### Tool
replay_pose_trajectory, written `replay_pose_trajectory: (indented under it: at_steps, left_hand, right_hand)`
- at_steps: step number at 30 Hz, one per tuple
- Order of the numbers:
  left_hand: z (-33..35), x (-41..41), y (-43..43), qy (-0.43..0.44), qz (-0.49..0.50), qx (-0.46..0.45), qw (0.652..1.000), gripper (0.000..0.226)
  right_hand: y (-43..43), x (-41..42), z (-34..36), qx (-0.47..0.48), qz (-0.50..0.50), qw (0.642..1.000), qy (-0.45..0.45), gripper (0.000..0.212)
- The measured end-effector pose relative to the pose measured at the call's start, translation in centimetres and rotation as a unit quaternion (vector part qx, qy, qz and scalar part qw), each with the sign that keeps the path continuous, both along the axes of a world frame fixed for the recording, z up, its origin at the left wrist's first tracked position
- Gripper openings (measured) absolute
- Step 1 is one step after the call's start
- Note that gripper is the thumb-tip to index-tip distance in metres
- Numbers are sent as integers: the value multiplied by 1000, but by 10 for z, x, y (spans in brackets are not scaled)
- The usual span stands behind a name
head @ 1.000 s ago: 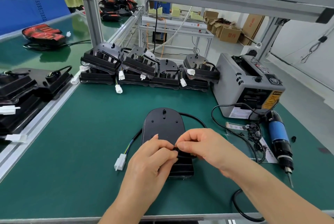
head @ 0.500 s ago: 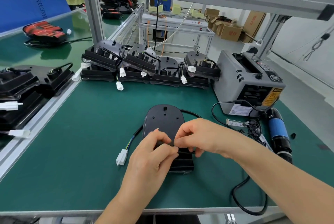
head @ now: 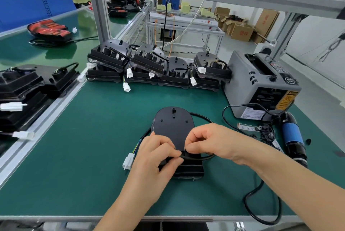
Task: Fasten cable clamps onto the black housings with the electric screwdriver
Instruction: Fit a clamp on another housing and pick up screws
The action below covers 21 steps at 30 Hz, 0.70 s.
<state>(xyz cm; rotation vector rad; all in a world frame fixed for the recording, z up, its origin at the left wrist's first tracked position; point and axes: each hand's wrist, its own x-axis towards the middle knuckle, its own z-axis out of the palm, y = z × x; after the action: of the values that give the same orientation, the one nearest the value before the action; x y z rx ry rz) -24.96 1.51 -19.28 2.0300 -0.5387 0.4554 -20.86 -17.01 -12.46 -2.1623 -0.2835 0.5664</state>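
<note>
Desk (head: 78, 156): green mat surface. The black housing (head: 172, 126) lies flat near the front centre. Compared with a second ago its position on the desk is unchanged; the view has drawn slightly nearer.

Electric screwdriver (head: 292, 135): lies on the desk to the right of the housing, well apart from both hands, untouched as before. Judgement: the fastening step has not begun; the work is at the clamp-seating stage.

Hands: the left hand (head: 155, 158) and right hand (head: 209, 141) have stayed together over the near half of the housing. The right hand has shifted a little leftward and its wrist now lies over the cable loop. Judgement: the clamp is being fitted round the cable before a screw goes in.

Black cable (head: 200, 158): runs from under the fingertips out to the right and loops behind the housing; its white connector (head: 127, 161) rests on the desk just left of the left hand.

Fingers: on both hands thumb and forefinger are nearly closed in a pinch, meeting at the cable on the housing. The remaining fingers are curled. The cable clamp itself is hidden under the fingertips; whether either hand holds it cannot be told.

Small black parts (head: 265, 131): loose pile beside the screwdriver, too small to identify.
</note>
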Motion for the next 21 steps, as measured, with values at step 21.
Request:
replay_pose_trajectory:
  at_steps: [21]
  left_hand:
    - [-3, 3, 1, -40, -7, 17, 999, 4]
  right_hand:
    - [17, 24, 17, -172, 75, 980, 73, 9]
